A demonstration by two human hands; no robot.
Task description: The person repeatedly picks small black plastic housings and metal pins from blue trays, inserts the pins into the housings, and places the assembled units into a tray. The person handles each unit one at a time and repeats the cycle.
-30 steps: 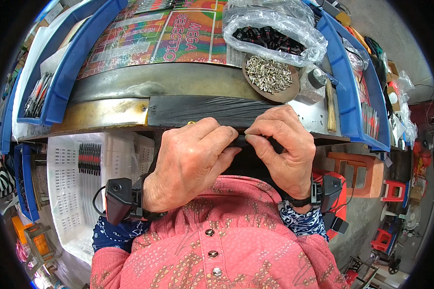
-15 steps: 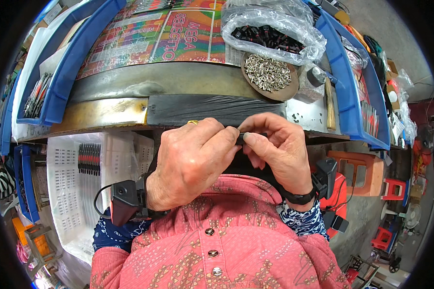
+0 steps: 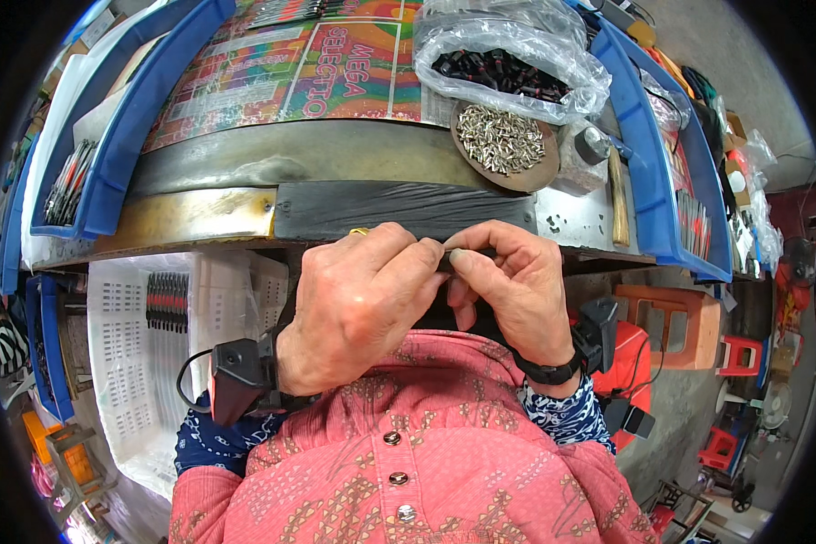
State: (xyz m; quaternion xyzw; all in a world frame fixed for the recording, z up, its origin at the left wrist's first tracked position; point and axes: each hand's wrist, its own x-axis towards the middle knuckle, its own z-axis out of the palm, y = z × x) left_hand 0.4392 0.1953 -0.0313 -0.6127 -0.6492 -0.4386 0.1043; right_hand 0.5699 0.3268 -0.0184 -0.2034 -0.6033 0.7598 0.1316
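My left hand and my right hand meet at the front edge of the bench, fingertips nearly touching. Between them is a small black part, mostly covered by the fingers; its exact kind is hidden. My right thumb and forefinger pinch one end of it, while my left fingers close round the other. Just beyond the hands lies a black padded strip along the bench edge. A round brown dish heaped with small silvery metal pieces sits past my right hand.
Behind the dish is a clear plastic bag of black parts. Blue bins with slim black-and-red items flank the bench, another blue bin at right. A white crate holding similar items stands below left. A wooden handle lies at right.
My right hand has shifted slightly left, closer to my left hand, its lower fingers curling differently. Less of the black part shows between the hands now.
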